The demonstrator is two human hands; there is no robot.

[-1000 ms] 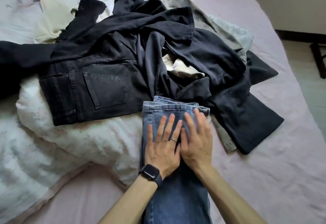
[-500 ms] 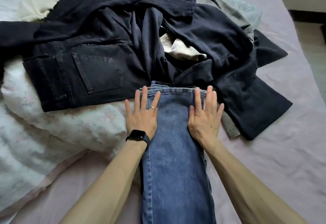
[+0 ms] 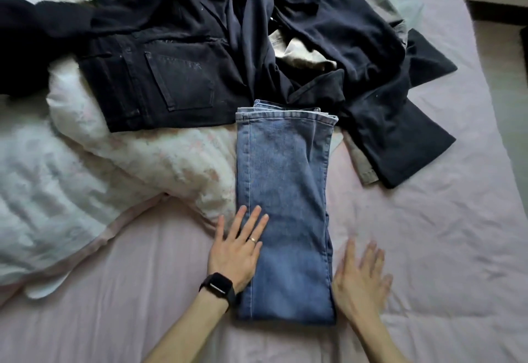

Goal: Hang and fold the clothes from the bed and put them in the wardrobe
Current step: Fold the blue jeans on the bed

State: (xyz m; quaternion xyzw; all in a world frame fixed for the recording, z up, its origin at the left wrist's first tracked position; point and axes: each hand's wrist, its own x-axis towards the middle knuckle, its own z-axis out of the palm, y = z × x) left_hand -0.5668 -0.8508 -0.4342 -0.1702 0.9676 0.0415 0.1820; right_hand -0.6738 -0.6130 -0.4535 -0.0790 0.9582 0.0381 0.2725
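Note:
A pair of blue jeans [image 3: 285, 191] lies folded into a long narrow strip on the pink bed sheet [image 3: 428, 248], hems toward the clothes pile. My left hand [image 3: 237, 248], with a ring and a black watch, lies flat with straight fingers on the strip's left edge. My right hand [image 3: 360, 279] is blurred, fingers spread, just off the strip's right edge on the sheet. Behind the jeans lies a pile of dark clothes: black jeans [image 3: 160, 82] and a dark navy garment [image 3: 357, 57].
A white floral duvet [image 3: 100, 168] is bunched at the left, under the black jeans. A cream garment [image 3: 303, 54] and a grey-green one [image 3: 400, 5] show in the pile. The bed's right edge and the floor [image 3: 508, 82] are at the far right.
Both hands have slid from the hem end down along the blue jeans toward me. The right hand has come off the denim onto the sheet. The camera has tilted down.

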